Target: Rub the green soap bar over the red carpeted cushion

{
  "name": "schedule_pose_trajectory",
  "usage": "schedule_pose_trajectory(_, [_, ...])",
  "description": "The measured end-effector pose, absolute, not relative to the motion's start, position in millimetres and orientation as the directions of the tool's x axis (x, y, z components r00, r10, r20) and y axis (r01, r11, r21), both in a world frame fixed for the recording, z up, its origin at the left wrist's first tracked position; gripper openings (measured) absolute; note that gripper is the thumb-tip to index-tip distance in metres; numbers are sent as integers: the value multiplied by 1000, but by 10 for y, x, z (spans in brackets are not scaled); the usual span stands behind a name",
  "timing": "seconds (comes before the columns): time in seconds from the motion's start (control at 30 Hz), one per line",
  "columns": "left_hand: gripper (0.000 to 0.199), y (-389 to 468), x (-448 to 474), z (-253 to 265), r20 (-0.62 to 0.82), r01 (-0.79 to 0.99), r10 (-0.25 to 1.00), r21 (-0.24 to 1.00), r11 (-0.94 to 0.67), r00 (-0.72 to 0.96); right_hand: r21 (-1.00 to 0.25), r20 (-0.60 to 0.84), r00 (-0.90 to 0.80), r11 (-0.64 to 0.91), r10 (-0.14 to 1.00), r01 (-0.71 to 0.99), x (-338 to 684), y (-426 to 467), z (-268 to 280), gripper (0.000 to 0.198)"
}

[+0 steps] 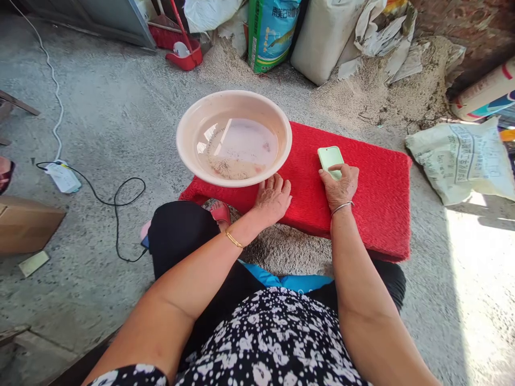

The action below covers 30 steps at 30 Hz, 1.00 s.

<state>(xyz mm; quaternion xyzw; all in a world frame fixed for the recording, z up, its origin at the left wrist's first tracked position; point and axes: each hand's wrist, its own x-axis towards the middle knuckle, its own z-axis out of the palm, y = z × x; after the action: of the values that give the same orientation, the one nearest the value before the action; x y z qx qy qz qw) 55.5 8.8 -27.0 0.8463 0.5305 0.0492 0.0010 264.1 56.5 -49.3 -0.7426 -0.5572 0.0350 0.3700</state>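
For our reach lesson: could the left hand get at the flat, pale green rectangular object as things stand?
Likely yes: only red fuzzy cloth separates the left hand from the object, though the right hand holds its near end.

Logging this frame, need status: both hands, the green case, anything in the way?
Left hand on red cover, fingers close to water basin. Right hand, fingers on pale green case. Nothing seen blocking the case.

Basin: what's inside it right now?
The basin holds water, with dark specks showing toward its near side. Bright reflections cover much of the surface, so the bottom beneath them can't be made out.
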Motion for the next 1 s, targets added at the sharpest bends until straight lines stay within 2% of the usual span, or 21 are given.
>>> schedule_pose_trajectory(0.33, [47, 95, 556, -273, 88, 903, 902, 39, -428, 423, -578, 338, 349, -100, 874, 810, 2618, 554, -489, 28])
schedule_pose_trajectory(0.5, [46, 98, 540, -256, 98, 900, 898, 39, -433, 428, -569, 291, 530, -301, 796, 765, 2604, 547, -492, 29])
schedule_pose_trajectory(0.57, [46, 97, 528, -249, 103, 899, 897, 48, -436, 429, -589, 298, 573, -325, 763, 740, 2611, 549, -497, 29])
schedule_pose_trajectory(0.63, [45, 96, 514, -244, 114, 897, 896, 61, -438, 430, -619, 331, 574, -286, 749, 731, 2618, 549, -500, 30])
schedule_pose_trajectory(0.7, [45, 93, 499, -242, 125, 898, 897, 79, -434, 423, -637, 381, 512, -183, 770, 749, 2612, 541, -494, 31])
schedule_pose_trajectory(0.8, [44, 86, 482, -248, 142, 902, 905, 108, -417, 402, -603, 428, 297, 24, 853, 798, 2576, 515, -472, 30])
schedule_pose_trajectory(0.87, [45, 82, 478, -259, 154, 905, 908, 122, -408, 389, -563, 402, 196, 72, 894, 823, 2549, 503, -460, 29])
schedule_pose_trajectory(0.93, [45, 80, 479, -274, 165, 907, 910, 130, -401, 380, -538, 361, 246, -14, 900, 843, 2539, 508, -461, 28])
schedule_pose_trajectory(1.0, [46, 82, 482, -289, 173, 907, 910, 132, -401, 377, -542, 344, 404, -173, 847, 823, 2549, 528, -476, 29])
